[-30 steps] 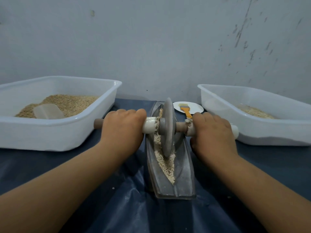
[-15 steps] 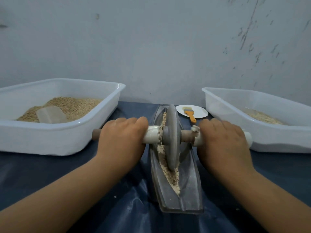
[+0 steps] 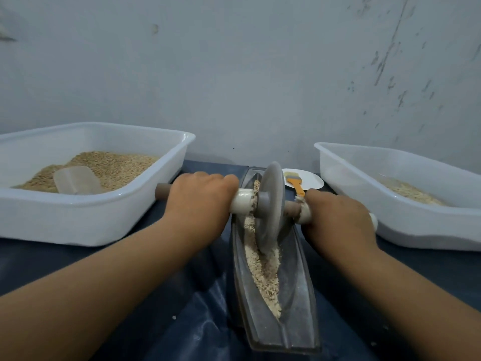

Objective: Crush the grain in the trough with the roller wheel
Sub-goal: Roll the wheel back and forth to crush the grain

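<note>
A grey boat-shaped trough (image 3: 299, 303) lies lengthwise in front of me on the dark blue sheet. Pale crushed grain (image 3: 265, 272) fills its groove. A grey roller wheel (image 3: 270, 204) stands upright in the groove, in the far half of the trough. Its axle runs left and right through white sleeves. My left hand (image 3: 197, 204) grips the left handle, whose brown end sticks out beyond the fingers. My right hand (image 3: 338, 220) grips the right handle. The fingers of both hands curl over the axle.
A white tub (image 3: 99, 225) of whole grain with a clear scoop (image 3: 76, 179) stands at the left. Another white tub (image 3: 406, 217) with a little grain stands at the right. Behind the trough a small white plate (image 3: 309, 178) carries an orange-handled brush (image 3: 295, 182). A wall rises close behind.
The wheel and both hands have rolled slightly towards me and back out along the trough; the grain in the groove has shifted a little. Both grips are unchanged.
</note>
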`<state>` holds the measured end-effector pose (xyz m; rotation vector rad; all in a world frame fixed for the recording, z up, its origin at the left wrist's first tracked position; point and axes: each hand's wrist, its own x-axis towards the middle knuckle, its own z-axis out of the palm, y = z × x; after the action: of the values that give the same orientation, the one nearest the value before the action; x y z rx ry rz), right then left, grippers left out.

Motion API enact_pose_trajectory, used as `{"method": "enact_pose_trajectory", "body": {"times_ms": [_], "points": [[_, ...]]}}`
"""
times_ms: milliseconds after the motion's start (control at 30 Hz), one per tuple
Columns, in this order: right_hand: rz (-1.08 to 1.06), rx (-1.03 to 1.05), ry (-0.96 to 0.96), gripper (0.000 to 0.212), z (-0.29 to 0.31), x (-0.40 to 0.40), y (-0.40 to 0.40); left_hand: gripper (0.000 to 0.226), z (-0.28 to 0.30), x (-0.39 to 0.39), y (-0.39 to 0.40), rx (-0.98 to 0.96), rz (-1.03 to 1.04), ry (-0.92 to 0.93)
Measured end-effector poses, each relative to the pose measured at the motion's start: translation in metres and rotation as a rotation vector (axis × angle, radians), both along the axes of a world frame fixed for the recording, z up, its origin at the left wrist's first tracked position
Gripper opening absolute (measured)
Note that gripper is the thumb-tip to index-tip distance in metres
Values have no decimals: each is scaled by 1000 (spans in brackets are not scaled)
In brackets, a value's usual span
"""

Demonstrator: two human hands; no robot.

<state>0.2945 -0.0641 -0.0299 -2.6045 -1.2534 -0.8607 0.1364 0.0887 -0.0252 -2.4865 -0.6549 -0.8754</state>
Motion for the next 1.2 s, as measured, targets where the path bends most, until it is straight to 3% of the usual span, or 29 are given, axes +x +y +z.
{"method": "enact_pose_trajectory", "body": {"times_ms": [100,267,500,633,833,1000,1200], "points": [[-17,-25,104,12,2,6,6,33,8,11,4,-66,19,57],[-1,24,-56,20,-12,5,-6,45,-6,-1,2,89,-76,-43],[-4,-40,151,14,8,16,21,27,6,16,19,-69,-30,27],[-2,-33,10,28,-2,15,13,40,-11,6,20,60,-107,-75],[23,-77,187,5,17,24,33,22,9,25,28,-134,36,81],[6,-17,70,16,-5,30,20,32,-2,18,25,55,-20,6],[-15,-93,305,7,8,39,32,27,23,40,31,-62,-6,139]]}}
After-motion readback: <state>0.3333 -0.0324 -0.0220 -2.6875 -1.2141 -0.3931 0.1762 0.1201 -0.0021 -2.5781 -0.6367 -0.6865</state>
